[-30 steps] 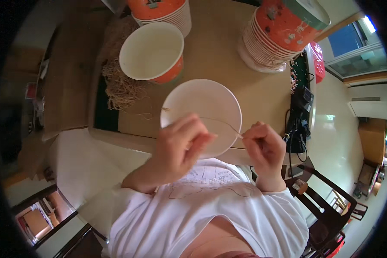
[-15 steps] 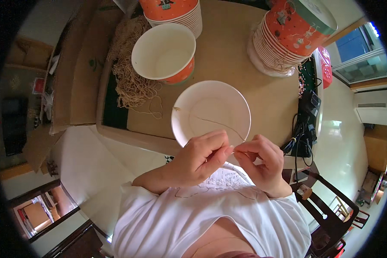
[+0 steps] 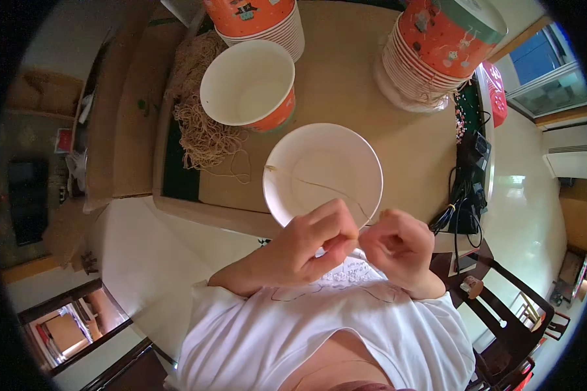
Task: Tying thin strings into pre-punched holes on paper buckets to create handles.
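Twine looks thin, tan, curved over white paper bucket; my left hand and right hand, close together, pinch its end

The left hand and right hand hide one end of the string. The top edge crops an orange cup stack.

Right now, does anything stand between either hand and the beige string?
Nothing visible does: the beige string crosses the white paper tub toward the left hand and right hand; its near end is unclear.
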`<action>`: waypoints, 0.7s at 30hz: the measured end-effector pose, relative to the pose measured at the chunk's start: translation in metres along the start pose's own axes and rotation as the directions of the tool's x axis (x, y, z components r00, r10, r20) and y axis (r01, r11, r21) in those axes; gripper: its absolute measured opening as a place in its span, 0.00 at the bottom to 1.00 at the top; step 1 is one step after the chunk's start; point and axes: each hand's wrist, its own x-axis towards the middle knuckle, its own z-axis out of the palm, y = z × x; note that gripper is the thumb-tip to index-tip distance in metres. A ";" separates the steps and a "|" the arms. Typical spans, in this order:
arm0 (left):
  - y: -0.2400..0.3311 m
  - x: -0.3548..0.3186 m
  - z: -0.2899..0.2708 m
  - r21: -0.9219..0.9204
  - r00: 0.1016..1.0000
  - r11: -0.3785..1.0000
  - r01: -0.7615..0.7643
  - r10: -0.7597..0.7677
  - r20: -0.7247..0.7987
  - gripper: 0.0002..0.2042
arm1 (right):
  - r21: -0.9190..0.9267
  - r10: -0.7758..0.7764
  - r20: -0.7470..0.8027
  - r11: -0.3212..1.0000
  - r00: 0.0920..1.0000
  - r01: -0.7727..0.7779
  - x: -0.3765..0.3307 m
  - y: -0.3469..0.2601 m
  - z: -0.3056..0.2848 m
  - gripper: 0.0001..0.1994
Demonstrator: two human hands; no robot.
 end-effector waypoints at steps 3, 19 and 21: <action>-0.017 0.001 0.000 -0.011 0.958 0.976 -0.217 0.210 -0.196 0.06 | 0.440 -0.248 0.411 0.897 0.877 0.047 -0.001 -0.004 -0.012 0.01; -0.039 0.023 0.030 0.518 0.988 0.844 0.142 -0.152 -0.022 0.32 | 0.152 0.006 -0.426 0.986 0.905 0.065 -0.026 0.095 0.023 0.04; -0.032 0.020 0.027 0.443 0.983 0.879 0.177 -0.183 -0.030 0.31 | 0.188 0.011 -0.431 0.979 0.902 0.078 -0.026 0.087 0.022 0.04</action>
